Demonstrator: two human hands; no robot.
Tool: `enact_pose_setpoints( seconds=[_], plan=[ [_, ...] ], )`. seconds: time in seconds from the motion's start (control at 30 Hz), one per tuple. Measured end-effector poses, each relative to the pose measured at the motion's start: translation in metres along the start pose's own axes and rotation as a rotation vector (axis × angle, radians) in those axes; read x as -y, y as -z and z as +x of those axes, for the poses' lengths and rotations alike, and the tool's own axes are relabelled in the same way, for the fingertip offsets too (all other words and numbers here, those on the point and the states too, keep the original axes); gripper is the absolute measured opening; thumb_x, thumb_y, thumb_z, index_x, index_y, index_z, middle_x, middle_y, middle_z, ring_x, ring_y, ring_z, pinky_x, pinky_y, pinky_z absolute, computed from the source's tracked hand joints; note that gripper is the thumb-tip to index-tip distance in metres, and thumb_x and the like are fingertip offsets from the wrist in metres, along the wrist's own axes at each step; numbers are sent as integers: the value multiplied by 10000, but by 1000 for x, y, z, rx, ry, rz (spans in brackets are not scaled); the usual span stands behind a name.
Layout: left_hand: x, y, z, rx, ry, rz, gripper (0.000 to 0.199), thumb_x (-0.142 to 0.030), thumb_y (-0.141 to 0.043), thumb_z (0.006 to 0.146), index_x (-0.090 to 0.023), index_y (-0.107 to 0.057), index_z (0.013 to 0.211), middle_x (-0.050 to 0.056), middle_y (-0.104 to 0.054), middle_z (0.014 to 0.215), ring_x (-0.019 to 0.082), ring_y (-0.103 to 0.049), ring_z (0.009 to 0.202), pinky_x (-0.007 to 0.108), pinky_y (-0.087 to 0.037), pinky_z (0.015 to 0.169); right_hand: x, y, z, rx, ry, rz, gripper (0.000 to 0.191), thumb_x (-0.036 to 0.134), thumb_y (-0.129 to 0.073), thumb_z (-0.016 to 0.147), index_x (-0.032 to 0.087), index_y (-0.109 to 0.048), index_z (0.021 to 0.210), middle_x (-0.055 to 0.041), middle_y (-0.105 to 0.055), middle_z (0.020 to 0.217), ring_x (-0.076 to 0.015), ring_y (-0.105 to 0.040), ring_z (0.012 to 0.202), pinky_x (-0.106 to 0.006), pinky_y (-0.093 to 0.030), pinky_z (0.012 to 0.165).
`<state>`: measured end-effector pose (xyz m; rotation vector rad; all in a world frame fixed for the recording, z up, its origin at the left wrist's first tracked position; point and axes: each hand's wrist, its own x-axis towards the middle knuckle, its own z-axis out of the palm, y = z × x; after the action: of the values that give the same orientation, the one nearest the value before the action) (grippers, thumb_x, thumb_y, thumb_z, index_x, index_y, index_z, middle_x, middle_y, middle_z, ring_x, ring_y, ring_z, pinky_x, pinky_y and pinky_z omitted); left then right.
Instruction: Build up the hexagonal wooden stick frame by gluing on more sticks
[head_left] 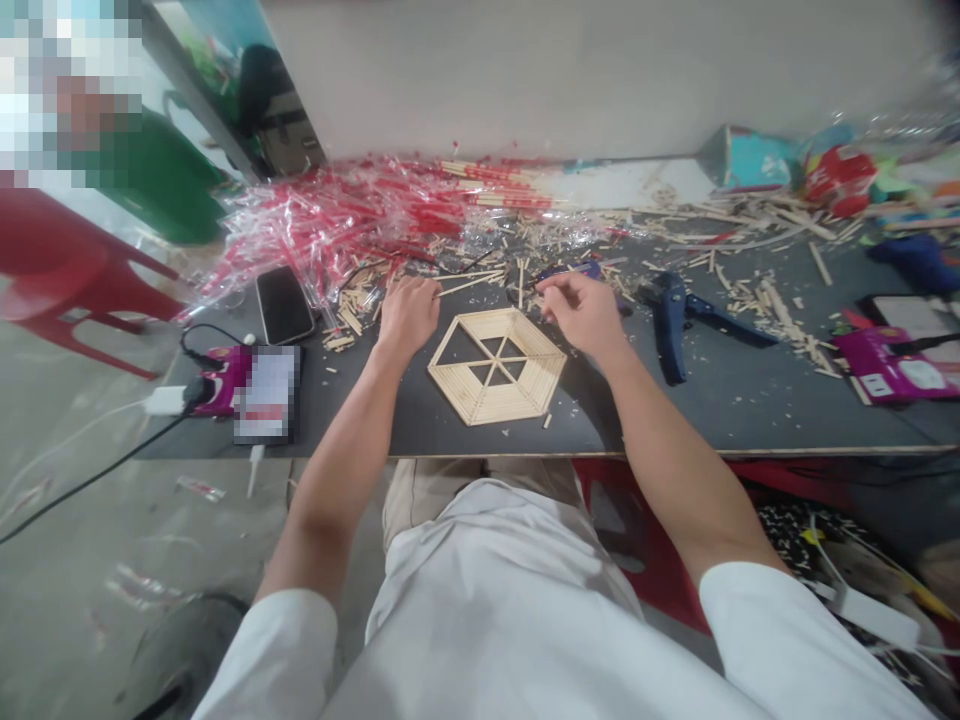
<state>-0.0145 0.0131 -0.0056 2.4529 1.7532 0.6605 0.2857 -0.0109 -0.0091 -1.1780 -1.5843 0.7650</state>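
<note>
A hexagonal bamboo-stick frame [517, 405] lies flat on the dark tabletop between my hands. Its spokes meet at the middle. Rows of sticks fill most sections, while the upper left one is largely open. My left hand [410, 312] is curled beyond the frame's upper left, around the ends of thin bamboo sticks [472, 283] that point right; its fingertips are partly hidden. Beyond the upper right edge, my right hand [586, 312] has thumb and fingers pinched together. Whatever is in that pinch is too small to make out.
Blue-handled cutters [671, 325] lie right of my right hand. Red-and-clear chopstick wrappers [352, 215] pile up at the back, with stick offcuts [784, 320] scattered around. A dark phone [285, 305] and a charging phone [266, 395] are at left. Someone sits at far left.
</note>
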Motion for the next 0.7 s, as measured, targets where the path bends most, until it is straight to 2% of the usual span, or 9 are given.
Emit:
enact_pose_setpoints(
  seconds=[0.17, 0.23, 0.3, 0.43, 0.5, 0.6, 0.7],
  plan=[
    [-2, 0, -1, -6, -14, -15, 225, -219, -554, 978, -207, -745, 1096, 113, -769, 1108, 324, -655, 1176, 529, -485, 1094, -10, -11, -4, 40, -21, -188, 193, 424, -650, 982, 263, -655, 876, -6, -693, 695, -175, -608, 577, -347, -551, 679],
    [-7, 2, -1, -9, -36, -18, 231, -211, -557, 983, -201, -746, 1116, 114, -769, 1134, 322, -654, 1189, 522, -485, 1094, -14, -18, -4, 14, 8, -289, 165, 370, -646, 964, 261, -658, 841, -11, -662, 653, -201, -605, 609, -372, -547, 742],
    [-13, 5, -2, -9, -72, -18, 242, -208, -558, 992, -193, -748, 1141, 117, -768, 1170, 320, -652, 1204, 510, -483, 1095, -15, -24, -3, -2, 60, -359, 112, 342, -642, 943, 258, -709, 908, -29, -690, 698, -228, -628, 675, -393, -543, 794],
    [-29, 11, -5, 26, -146, -37, 247, -210, -560, 1004, -181, -747, 1162, 106, -771, 1193, 311, -645, 1233, 482, -481, 1090, -3, -29, -6, 80, 108, -492, 342, 315, -507, 991, 212, -782, 1165, -104, -767, 964, -259, -672, 816, -414, -527, 826],
    [-36, 13, -7, 56, -183, -50, 254, -208, -550, 1013, -172, -750, 1166, 108, -769, 1209, 305, -644, 1238, 474, -473, 1101, 4, -29, -7, 137, 82, -576, 389, 340, -494, 1005, 191, -800, 1192, -133, -751, 1016, -272, -675, 852, -419, -509, 814],
    [-43, 13, -9, 100, -220, -56, 259, -197, -550, 1012, -160, -757, 1162, 118, -766, 1226, 306, -646, 1238, 469, -470, 1102, 9, -29, -7, 175, 50, -642, 359, 387, -544, 994, 190, -814, 1125, -143, -729, 1042, -284, -671, 882, -410, -487, 786],
    [-46, 11, -10, 120, -245, -64, 263, -207, -544, 1020, -154, -760, 1159, 126, -765, 1234, 311, -649, 1234, 474, -476, 1092, 6, -29, -5, 158, 47, -649, 277, 361, -574, 978, 181, -782, 1008, -137, -727, 996, -277, -659, 880, -401, -482, 791]
  ],
)
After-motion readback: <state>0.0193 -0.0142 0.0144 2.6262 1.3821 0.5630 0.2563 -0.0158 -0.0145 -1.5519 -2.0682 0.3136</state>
